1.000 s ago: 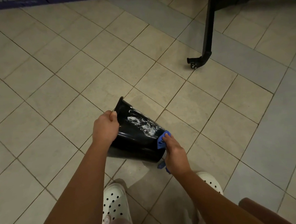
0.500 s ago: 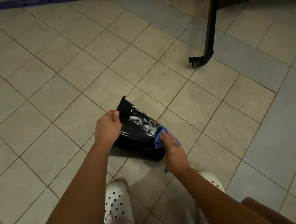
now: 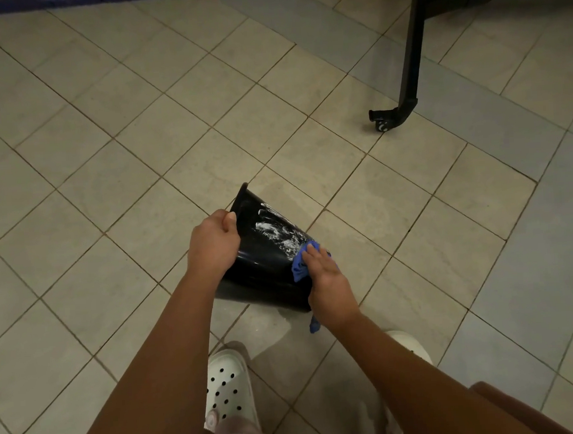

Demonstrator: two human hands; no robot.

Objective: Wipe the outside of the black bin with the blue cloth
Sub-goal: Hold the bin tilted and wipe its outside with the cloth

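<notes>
The black bin hangs tilted above the floor. The left hand grips its left edge, thumb on the wall. The right hand presses the blue cloth flat against its right side, just below white streaks. Beige tiled floor lies underneath, with white clogs nearby and a black wheeled leg well apart.

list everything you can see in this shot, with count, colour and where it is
black bin: 1, black, tilted, between the hands
white smears: several, white, on the bin's upper side
blue cloth: 1, blue, against the bin under the right hand
frame leg with caster: 1, black, upper right
floor tiles: many, beige and grey, throughout
clogs: 2, white, bottom centre
left hand: 1, grips the bin's far end
right hand: 1, presses the cloth on the bin
</notes>
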